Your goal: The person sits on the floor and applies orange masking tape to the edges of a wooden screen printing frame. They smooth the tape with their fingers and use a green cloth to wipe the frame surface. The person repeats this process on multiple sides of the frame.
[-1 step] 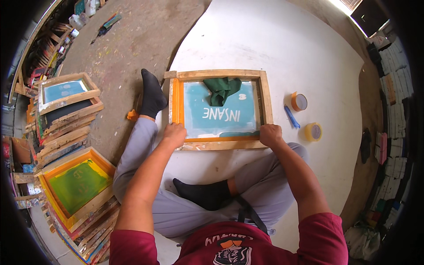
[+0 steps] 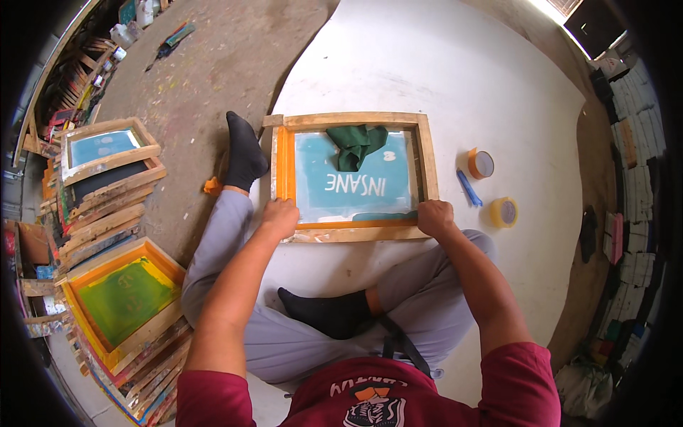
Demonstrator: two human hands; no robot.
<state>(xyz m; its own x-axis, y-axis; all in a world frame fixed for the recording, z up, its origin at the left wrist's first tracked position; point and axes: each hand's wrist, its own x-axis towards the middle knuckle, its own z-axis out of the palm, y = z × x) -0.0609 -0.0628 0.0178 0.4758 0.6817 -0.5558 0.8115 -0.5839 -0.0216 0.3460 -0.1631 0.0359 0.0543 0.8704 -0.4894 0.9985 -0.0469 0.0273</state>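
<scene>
A wooden screen-printing frame [image 2: 356, 235] lies flat in front of me, its teal mesh [image 2: 356, 195] marked with pale lettering. Orange tape lines the frame's inner left and near sides. My left hand [image 2: 282, 218] is closed on its near left corner, and my right hand [image 2: 435, 216] grips the near right corner. Fingers of both hands curl over the wood, so their tips are partly hidden. A crumpled dark green cloth [image 2: 356, 146] rests on the far part of the mesh.
Right of the frame lie an orange tape roll [image 2: 481, 164], a blue cutter-like tool [image 2: 469, 188] and a yellowish tape roll [image 2: 504, 212]. Stacked wooden screens stand at left, including one with green mesh [image 2: 128, 299]. My socked foot [image 2: 247, 153] is beside the frame, on the white sheet's [image 2: 427, 64] left side.
</scene>
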